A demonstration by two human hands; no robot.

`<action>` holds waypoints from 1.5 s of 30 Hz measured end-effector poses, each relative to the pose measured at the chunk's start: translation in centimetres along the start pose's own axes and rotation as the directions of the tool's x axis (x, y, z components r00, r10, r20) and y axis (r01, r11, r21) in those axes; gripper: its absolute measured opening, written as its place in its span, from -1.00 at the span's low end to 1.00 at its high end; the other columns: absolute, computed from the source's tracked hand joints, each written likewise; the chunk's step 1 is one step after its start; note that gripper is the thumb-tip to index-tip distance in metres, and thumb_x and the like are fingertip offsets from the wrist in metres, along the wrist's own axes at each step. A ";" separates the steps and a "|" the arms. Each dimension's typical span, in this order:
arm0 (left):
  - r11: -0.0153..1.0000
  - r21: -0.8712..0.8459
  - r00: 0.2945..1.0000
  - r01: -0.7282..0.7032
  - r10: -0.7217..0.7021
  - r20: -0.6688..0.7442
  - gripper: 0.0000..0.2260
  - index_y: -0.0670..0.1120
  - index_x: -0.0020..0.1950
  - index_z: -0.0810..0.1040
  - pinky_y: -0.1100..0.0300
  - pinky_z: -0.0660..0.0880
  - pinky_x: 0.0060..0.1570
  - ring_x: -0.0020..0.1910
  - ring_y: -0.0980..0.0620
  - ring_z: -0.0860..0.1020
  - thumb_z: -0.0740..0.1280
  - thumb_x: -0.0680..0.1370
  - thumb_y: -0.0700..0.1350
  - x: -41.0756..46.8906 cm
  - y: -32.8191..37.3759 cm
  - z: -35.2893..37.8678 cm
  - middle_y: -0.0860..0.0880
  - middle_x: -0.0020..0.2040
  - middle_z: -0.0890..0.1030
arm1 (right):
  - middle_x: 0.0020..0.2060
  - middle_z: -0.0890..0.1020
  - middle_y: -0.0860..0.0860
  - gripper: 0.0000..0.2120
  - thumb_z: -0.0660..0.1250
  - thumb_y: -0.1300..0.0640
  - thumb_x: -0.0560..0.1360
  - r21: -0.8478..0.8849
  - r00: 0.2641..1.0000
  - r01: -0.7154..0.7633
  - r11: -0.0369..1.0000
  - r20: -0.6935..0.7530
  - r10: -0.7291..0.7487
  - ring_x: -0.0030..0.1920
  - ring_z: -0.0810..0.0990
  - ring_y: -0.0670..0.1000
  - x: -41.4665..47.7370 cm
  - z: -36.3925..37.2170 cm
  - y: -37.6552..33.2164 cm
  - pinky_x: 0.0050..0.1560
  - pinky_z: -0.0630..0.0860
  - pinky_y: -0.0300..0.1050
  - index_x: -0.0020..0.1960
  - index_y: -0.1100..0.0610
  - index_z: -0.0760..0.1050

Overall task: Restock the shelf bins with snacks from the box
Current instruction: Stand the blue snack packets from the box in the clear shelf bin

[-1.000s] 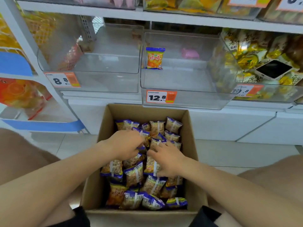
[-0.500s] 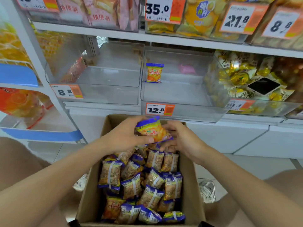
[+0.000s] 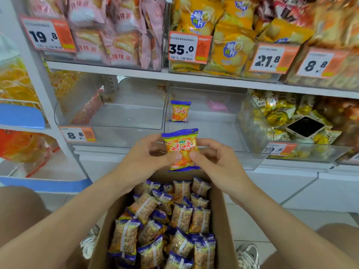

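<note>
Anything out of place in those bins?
Yes: a flat black-screened device lies on the yellow-wrapped snacks in the right bin, and is not stock. A lone pink item shows at the back of the middle bin.

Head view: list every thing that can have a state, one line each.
snack packet, upright, pinched between both hands
left hand, pinching the packet
right hand, pinching the packet
cardboard box, open, filled with packets
middle bin, open-topped, holds lone packet standing upright
</note>
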State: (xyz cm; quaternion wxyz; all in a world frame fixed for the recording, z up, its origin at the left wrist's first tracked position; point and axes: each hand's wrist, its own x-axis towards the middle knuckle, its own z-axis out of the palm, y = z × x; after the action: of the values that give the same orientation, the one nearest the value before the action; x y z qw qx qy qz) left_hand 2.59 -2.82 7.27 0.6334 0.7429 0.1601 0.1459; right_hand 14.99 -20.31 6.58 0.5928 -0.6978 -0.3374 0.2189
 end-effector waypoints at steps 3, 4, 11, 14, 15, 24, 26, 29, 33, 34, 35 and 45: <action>0.986 0.151 0.992 -0.068 0.082 -0.091 -0.69 0.10 0.23 0.60 0.45 0.53 -0.15 0.00 0.22 0.66 0.52 0.52 0.08 2.3 1.0 -0.9 0.11 0.05 0.71 | -0.13 0.77 0.08 -0.76 0.46 0.07 0.57 -0.022 0.994 0.089 0.996 -0.064 -0.091 -0.06 0.77 0.12 2.8 -0.4 -1.6 -0.01 0.69 0.05 0.22 0.06 0.61; 0.977 0.198 0.985 -0.076 0.104 -0.138 -0.66 0.10 0.27 0.57 0.41 0.54 -0.15 0.01 0.20 0.65 0.50 0.54 0.13 3.2 1.0 -1.2 0.12 0.09 0.67 | -0.16 0.77 0.07 -0.79 0.46 0.09 0.59 -0.043 0.990 0.098 0.994 -0.096 -0.102 -0.09 0.76 0.09 4.2 -0.6 -1.6 -0.03 0.68 0.02 0.20 0.07 0.61; 0.770 0.638 0.963 -0.021 0.187 -0.194 -0.61 0.02 0.42 0.39 0.08 0.45 0.27 0.28 -0.01 0.46 0.38 0.62 -0.01 7.2 -0.5 -1.6 0.01 0.32 0.39 | -0.21 0.73 0.11 -0.83 0.45 0.07 0.57 -0.478 0.951 -0.197 0.856 -0.305 0.048 -0.14 0.70 0.13 16.6 -2.4 3.0 -0.11 0.60 0.03 -0.06 0.19 0.64; 0.677 0.736 0.975 -0.010 0.170 -0.144 -0.55 -0.01 0.43 0.30 0.06 0.51 0.15 0.22 -0.02 0.50 0.39 0.61 -0.04 8.4 -0.6 -1.5 -0.03 0.31 0.40 | -0.22 0.69 0.14 -0.83 0.43 0.11 0.56 -0.627 0.974 -0.215 0.748 -0.197 0.115 -0.16 0.64 0.19 20.3 -1.9 5.8 -0.23 0.50 -0.06 -0.14 0.20 0.66; 0.671 0.742 0.977 -0.014 0.168 -0.133 -0.55 -0.02 0.43 0.28 0.09 0.52 0.07 0.15 -0.01 0.53 0.38 0.61 -0.05 8.7 -0.6 -1.5 -0.03 0.28 0.41 | -0.20 0.67 0.13 -0.85 0.42 0.13 0.56 -0.653 0.977 -0.209 0.728 -0.173 0.125 -0.15 0.62 0.18 21.2 -1.6 6.3 -0.22 0.44 -0.10 -0.11 0.20 0.65; 0.662 0.748 0.980 -0.043 0.173 -0.097 -0.58 0.03 0.39 0.20 0.11 0.52 -0.22 -0.25 0.04 0.54 0.33 0.62 -0.11 9.2 -1.1 -1.8 -0.01 0.10 0.42 | -0.03 0.66 0.14 -0.87 0.40 0.12 0.55 -0.662 0.953 -0.285 0.693 -0.274 0.129 -0.02 0.62 0.20 26.2 0.9 8.6 -0.15 0.43 -0.08 0.02 0.17 0.55; 0.656 0.754 0.983 -0.025 0.154 -0.101 -0.55 0.04 0.42 0.18 0.06 0.55 -0.18 -0.23 0.04 0.55 0.33 0.63 -0.08 9.1 -1.3 -1.7 0.00 0.14 0.41 | 0.09 0.65 0.18 -0.76 0.43 0.03 0.56 -0.700 0.941 -0.319 0.639 -0.312 0.128 0.07 0.65 0.24 26.1 0.9 8.7 -0.09 0.54 0.01 0.09 0.17 0.51; 0.670 0.741 0.987 -0.044 0.142 -0.071 -0.50 0.07 0.48 0.16 0.19 0.52 -0.18 -0.17 0.07 0.56 0.34 0.64 -0.04 8.9 -1.4 -1.9 0.04 0.19 0.39 | 0.13 0.63 0.16 -0.67 0.45 -0.07 0.56 -0.736 0.929 -0.355 0.576 -0.349 0.127 0.10 0.65 0.24 25.8 0.6 8.5 0.02 0.64 0.08 0.13 0.15 0.48; 0.671 0.740 0.981 -0.047 0.171 -0.093 -0.55 0.02 0.44 0.22 0.14 0.51 -0.12 -0.08 0.04 0.56 0.34 0.64 -0.01 8.0 -1.2 -2.2 0.05 0.22 0.35 | -0.08 0.57 0.11 -0.73 0.45 0.00 0.53 -0.766 0.943 -0.332 0.551 -0.293 0.161 -0.08 0.60 0.18 24.1 -0.3 6.5 -0.22 0.47 -0.06 -0.05 0.13 0.42; 0.661 0.748 0.970 -0.063 0.217 -0.110 -0.61 -0.02 0.36 0.26 0.12 0.50 -0.15 -0.10 0.02 0.55 0.35 0.62 -0.04 7.5 -1.1 -2.2 0.03 0.19 0.36 | -0.15 0.56 0.10 -0.77 0.42 0.05 0.53 -0.780 0.954 -0.295 0.552 -0.272 0.126 -0.14 0.58 0.18 23.2 -0.5 5.8 -0.26 0.43 -0.09 -0.12 0.14 0.42; 0.640 0.763 0.955 -0.089 0.273 -0.118 -0.68 -0.04 0.25 0.28 0.13 0.45 -0.24 -0.17 0.01 0.52 0.36 0.60 -0.09 6.9 -1.0 -2.2 0.01 0.15 0.36 | -0.21 0.59 0.10 -0.81 0.39 0.08 0.52 -0.789 0.967 -0.234 0.569 -0.247 0.055 -0.19 0.59 0.18 22.0 -0.7 4.9 -0.29 0.42 -0.11 -0.17 0.15 0.45; 0.273 0.928 0.804 -0.253 -0.474 0.358 -0.89 -0.01 0.12 0.47 -0.04 0.55 -0.01 -0.02 -0.06 0.55 0.32 0.62 -0.04 -0.2 -6.8 -1.2 -0.01 0.02 0.55 | -0.42 0.59 -0.16 -0.89 0.35 0.04 0.55 -0.661 0.910 0.371 0.652 0.400 -0.112 -0.33 0.59 -0.12 0.9 3.1 0.5 -0.30 0.50 -0.15 -0.16 -0.08 0.53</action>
State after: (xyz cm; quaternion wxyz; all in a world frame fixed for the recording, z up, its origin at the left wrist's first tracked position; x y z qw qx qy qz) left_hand 1.57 -0.84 0.70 0.0823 0.9593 0.0687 -0.2612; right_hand 13.54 -17.60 5.53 0.2287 -0.7762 -0.5795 0.0969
